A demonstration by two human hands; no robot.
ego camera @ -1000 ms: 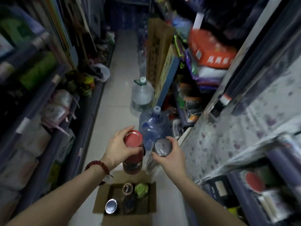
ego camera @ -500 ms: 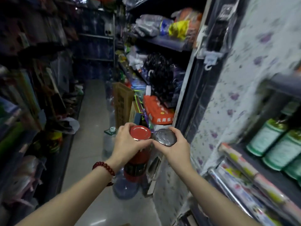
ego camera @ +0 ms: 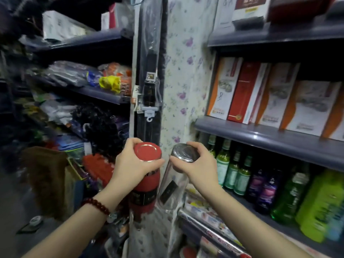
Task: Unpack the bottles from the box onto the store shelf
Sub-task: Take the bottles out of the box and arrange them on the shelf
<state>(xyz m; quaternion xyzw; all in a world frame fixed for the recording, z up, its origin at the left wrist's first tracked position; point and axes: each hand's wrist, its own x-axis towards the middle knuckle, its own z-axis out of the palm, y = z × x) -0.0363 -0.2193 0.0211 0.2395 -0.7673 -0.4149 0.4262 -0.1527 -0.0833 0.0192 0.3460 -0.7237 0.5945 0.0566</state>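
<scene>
My left hand (ego camera: 130, 164) grips a red bottle (ego camera: 146, 192) by its red, metal-rimmed cap. Close beside it, my right hand (ego camera: 197, 164) holds a clear glass bottle (ego camera: 172, 187) by its silver cap; that bottle hangs tilted, its base toward the red one. Both are in the air in front of the flowered shelf end panel (ego camera: 178, 81), level with and left of the grey store shelf (ego camera: 279, 226) that carries green and purple bottles. The box is out of view.
Green glass bottles (ego camera: 230, 174), purple bottles (ego camera: 264, 189) and lime-green jugs (ego camera: 320, 207) fill the right shelf. Boxed goods (ego camera: 260, 94) stand on the shelf above. Wrapped rolls (ego camera: 214, 228) lie below. The left shelves hold bagged goods, and a brown carton (ego camera: 48, 179) stands on the aisle floor.
The view has swung up and right from the floor box to the shelves. Both hands have risen with their bottles and moved toward the right-hand shelf.
</scene>
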